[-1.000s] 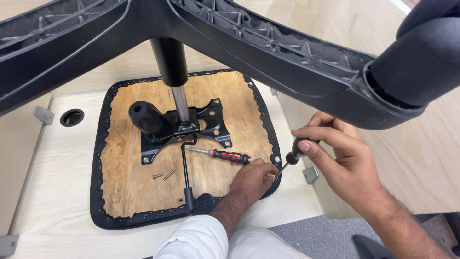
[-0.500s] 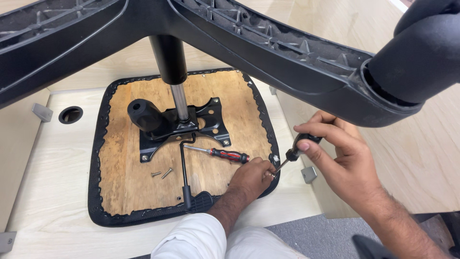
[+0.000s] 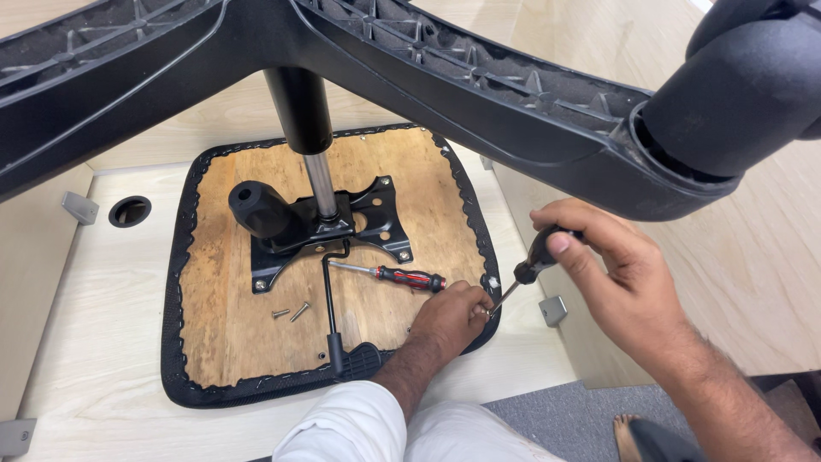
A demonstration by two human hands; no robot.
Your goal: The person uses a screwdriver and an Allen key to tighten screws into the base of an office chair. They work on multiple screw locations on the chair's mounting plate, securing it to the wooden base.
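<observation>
Pale wood panels (image 3: 94,342) lie under everything, with a strip of grey carpet (image 3: 556,411) at the near edge and a round black cable hole (image 3: 130,210) off to the left. Sitting upside down on the panels is a chair seat (image 3: 222,334), bare plywood with black fabric stapled round the rim, and a black metal plate (image 3: 376,214) bolted near its middle. The chrome gas column (image 3: 321,184) rises from that plate to the black star base (image 3: 479,94), which fills the top of the view, with a caster (image 3: 735,94) at far right.

Right hand (image 3: 616,282) is curled shut around the black handle of a screwdriver (image 3: 532,263), tip angled down to the seat's right edge. Left hand (image 3: 449,321) rests there too, fingers bunched right at the tip; can't tell if it's pinching anything. A second red-and-black screwdriver (image 3: 398,275) lies loose on the plywood just left of that hand, and two loose screws (image 3: 291,312) sit further left.
</observation>
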